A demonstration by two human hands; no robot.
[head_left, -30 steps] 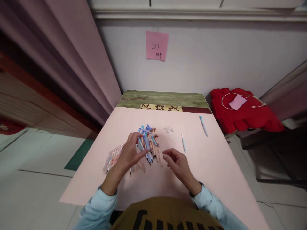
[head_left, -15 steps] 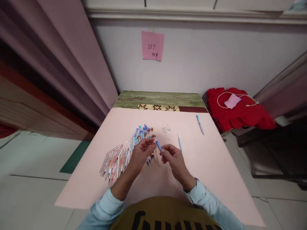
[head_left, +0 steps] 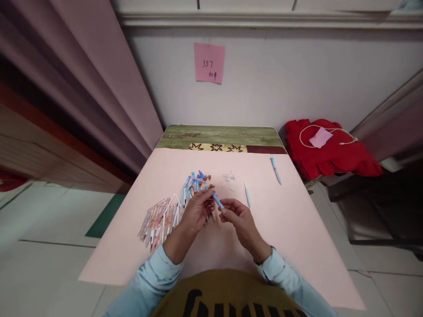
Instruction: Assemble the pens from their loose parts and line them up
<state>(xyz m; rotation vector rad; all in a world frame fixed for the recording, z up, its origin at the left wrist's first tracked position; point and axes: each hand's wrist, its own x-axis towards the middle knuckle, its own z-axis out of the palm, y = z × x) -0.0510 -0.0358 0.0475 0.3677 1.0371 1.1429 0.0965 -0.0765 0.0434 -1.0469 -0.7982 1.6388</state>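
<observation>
Both of my hands meet over the middle of the pink table (head_left: 291,229). A short blue pen barrel (head_left: 217,200) is pinched between them: my left hand (head_left: 196,211) closes its fingers on the far end, and my right hand (head_left: 238,218) pinches the near end. Just beyond my left hand lies a pile of blue and brown pen parts (head_left: 197,181). Left of my left wrist lies a fan of pen refills (head_left: 158,220). A small heap of tiny springs (head_left: 228,178) sits past my right hand.
A white pen piece (head_left: 247,195) and a whole blue-capped pen (head_left: 275,170) lie to the right. A patterned green cloth (head_left: 221,136) covers the table's far end. A red cushion (head_left: 330,149) with a white cable is on the right, a pink curtain (head_left: 109,79) on the left.
My left hand lifted a blue barrel out of the pile and my right hand came in and took its other end. The refills that my left hand covered now show.
</observation>
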